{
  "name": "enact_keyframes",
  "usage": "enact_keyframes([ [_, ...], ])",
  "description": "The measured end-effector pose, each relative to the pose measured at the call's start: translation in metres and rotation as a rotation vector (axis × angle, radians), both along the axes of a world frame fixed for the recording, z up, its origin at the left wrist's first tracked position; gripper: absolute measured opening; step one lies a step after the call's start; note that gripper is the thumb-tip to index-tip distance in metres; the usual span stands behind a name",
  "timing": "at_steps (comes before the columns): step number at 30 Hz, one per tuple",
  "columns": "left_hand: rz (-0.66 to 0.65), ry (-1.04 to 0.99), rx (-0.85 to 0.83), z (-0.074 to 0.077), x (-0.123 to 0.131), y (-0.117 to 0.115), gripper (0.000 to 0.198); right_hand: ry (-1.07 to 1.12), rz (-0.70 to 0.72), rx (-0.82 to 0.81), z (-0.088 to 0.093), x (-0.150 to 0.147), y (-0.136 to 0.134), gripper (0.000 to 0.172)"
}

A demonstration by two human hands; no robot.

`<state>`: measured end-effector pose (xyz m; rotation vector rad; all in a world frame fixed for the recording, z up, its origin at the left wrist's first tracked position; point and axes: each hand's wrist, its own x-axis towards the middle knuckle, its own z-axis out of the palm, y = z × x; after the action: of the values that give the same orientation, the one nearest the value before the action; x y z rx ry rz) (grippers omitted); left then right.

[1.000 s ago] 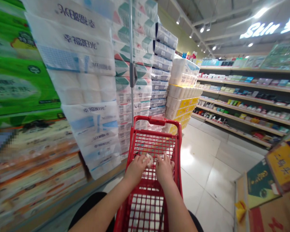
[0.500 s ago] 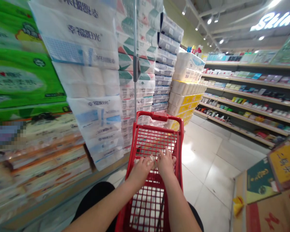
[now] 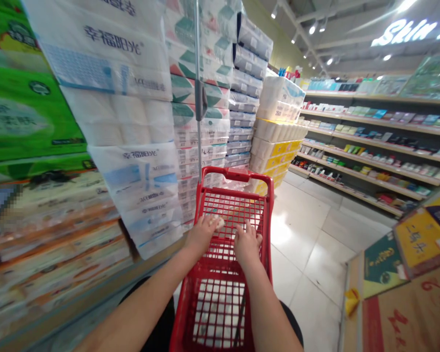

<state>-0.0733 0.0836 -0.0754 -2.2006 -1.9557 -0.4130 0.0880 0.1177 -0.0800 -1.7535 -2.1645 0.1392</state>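
Observation:
A red shopping cart [image 3: 270, 210] with a mesh basket stands in front of me. My left hand [image 3: 204, 233] is over the left side of its mesh, closed on a small crumpled whitish wad [image 3: 217, 223] that looks like tissue. Over the middle right of the mesh is my right hand [image 3: 247, 242], its fingers apart and nothing seen in them. Whether the right fingertips touch the mesh I cannot tell. Past my hands rises the cart's red handle [image 3: 234, 173].
Stacked toilet-roll packs [image 3: 132, 117] and green tissue packs [image 3: 25, 112] line the left side. A thin metal pole [image 3: 198, 54] stands beyond the cart. Product shelves [image 3: 370, 127] run along the right back. Cardboard boxes [image 3: 410, 313] sit at the near right, with tiled floor [image 3: 297, 244] between.
My left hand has moved left, away from my right hand, with the whitish wad in it. The right hand's fingers remain apart. The view has turned slightly to the right.

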Motion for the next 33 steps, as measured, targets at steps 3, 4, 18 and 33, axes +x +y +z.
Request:
enact_keyframes([
  [3,0.012,0.023,0.022,0.000,-0.003,0.011,0.049,0.014,-0.002,0.009,0.000,-0.001,0.000,0.036],
  [4,-0.084,0.053,0.009,0.000,-0.003,0.013,0.047,0.019,0.000,0.013,0.000,-0.001,0.001,0.035],
  [18,-0.085,-0.013,0.049,0.005,-0.003,0.043,0.046,0.000,0.000,0.019,0.000,-0.001,0.001,0.035],
  [33,0.114,-0.047,0.067,0.024,-0.026,0.058,0.049,0.010,-0.007,0.002,0.000,-0.002,0.002,0.035],
])
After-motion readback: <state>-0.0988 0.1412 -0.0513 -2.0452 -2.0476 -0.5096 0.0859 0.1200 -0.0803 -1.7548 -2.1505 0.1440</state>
